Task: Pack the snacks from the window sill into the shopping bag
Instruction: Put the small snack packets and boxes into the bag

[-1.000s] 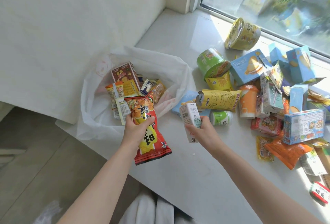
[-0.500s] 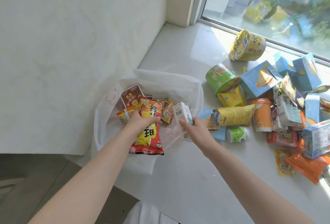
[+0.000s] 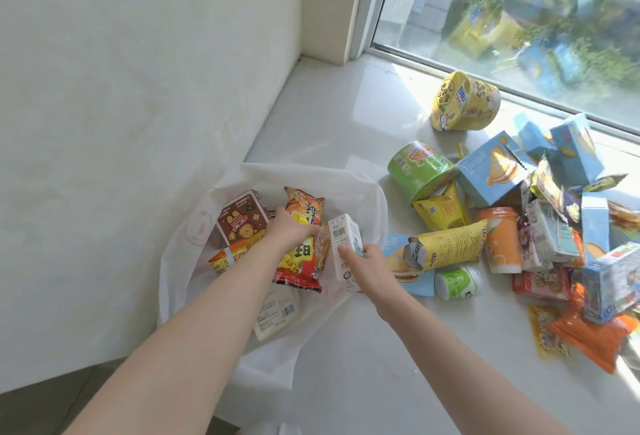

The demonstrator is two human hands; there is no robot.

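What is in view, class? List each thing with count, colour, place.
window sill: 1, white, under window
shopping bag: 1, white, sill's left edge
brown box: 1, brown, inside bag
yellow tub: 1, yellow, beside window
green tub: 1, green, right of bag
blue boxes: several, blue, right heap
orange cup: 1, orange, in heap
red packet: 1, red-yellow, over bag
white carton: 1, white, at bag's mouth
left grip: 1, holds red packet
right grip: 1, holds white carton

Head view, down over window sill [image 3: 346, 115]
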